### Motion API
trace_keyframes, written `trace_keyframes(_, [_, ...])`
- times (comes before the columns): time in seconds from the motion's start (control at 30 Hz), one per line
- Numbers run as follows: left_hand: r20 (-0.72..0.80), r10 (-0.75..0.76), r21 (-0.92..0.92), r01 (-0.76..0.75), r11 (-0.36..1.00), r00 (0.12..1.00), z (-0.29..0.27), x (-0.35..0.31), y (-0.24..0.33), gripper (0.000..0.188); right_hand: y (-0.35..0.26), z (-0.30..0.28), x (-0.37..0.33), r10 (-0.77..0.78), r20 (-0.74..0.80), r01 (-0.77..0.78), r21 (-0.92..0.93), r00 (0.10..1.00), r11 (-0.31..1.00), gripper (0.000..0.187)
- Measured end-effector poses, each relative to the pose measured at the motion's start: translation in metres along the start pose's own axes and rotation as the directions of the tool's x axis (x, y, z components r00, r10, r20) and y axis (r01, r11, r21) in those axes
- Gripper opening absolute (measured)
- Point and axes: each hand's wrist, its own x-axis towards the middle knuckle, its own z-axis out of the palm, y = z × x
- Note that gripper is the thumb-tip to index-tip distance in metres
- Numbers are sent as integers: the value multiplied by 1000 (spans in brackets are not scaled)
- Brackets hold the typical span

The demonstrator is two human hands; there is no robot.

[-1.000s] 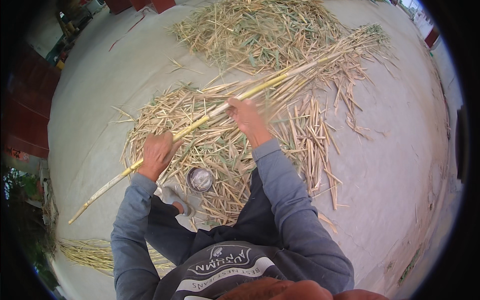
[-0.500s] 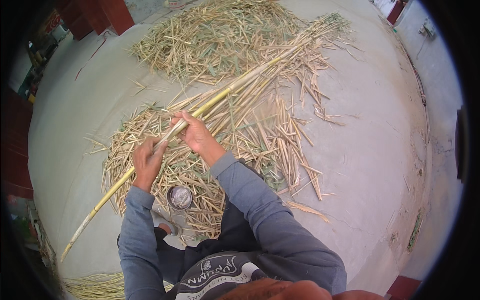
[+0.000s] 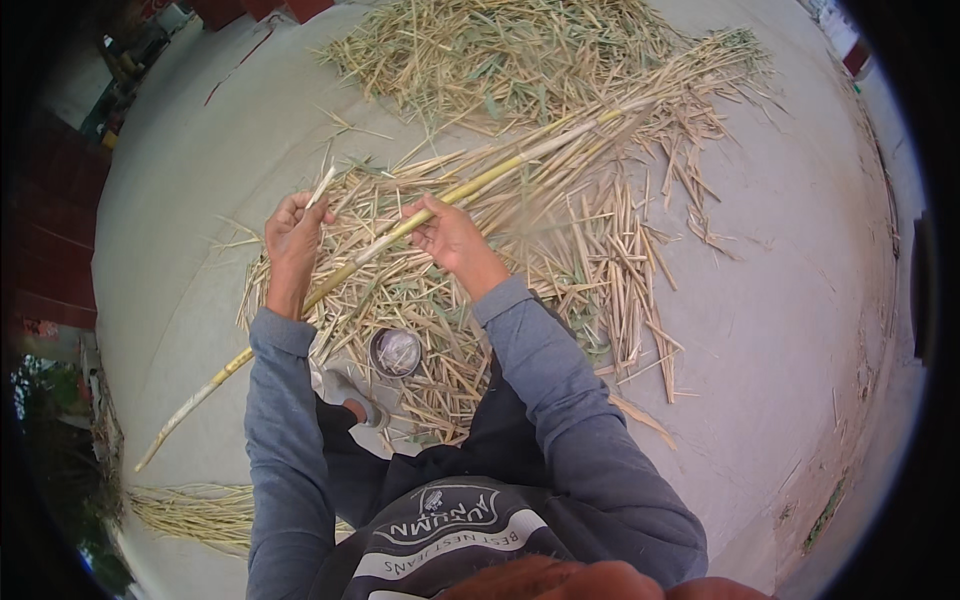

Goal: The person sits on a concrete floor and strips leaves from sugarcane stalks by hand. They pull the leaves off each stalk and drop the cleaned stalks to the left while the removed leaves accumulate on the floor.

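A long yellow-green cane stalk [image 3: 480,180] slants from the lower left up to the far right, across a litter of dry husks. My right hand [image 3: 447,240] is closed round its middle, thumb on top. To its left, my left hand [image 3: 293,237] is raised off the stalk, pinching a pale strip of husk [image 3: 321,187] that sticks up between thumb and fingers. The stalk passes behind my left wrist, and its bare lower end [image 3: 180,418] hangs out over the concrete. Dry husks and green leaf scraps [image 3: 440,310] lie beneath both hands.
A bigger heap of leaves and husks [image 3: 510,60] lies at the far side, with unstripped stalks [image 3: 690,75] beside it. Near my foot [image 3: 362,400] stands a small round dark-rimmed container [image 3: 375,353]. A bundle of thin yellow stalks [image 3: 195,512] lies at lower left.
My left hand has come off the stalk and moved up, now with a strip of husk. The right hand still holds the stalk. The view has shifted, so everything sits further right.
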Motion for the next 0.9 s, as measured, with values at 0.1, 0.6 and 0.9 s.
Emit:
trace_keyframes(0.1, [373,179,135,-244,960,911,20,-7,27,24,-1,8,-2,28,211,-14,-66,977,998,29])
trace_keyframes(0.6, [499,247,833,-538,130,831,-52,-61,-10,46,-66,-36,14,-368,-149,356,-98,918,929,27])
trace_keyframes(0.9, [422,328,893,-449,7,845,-102,-70,-8,46,-57,-25,8,-236,-106,185,-358,966,915,43])
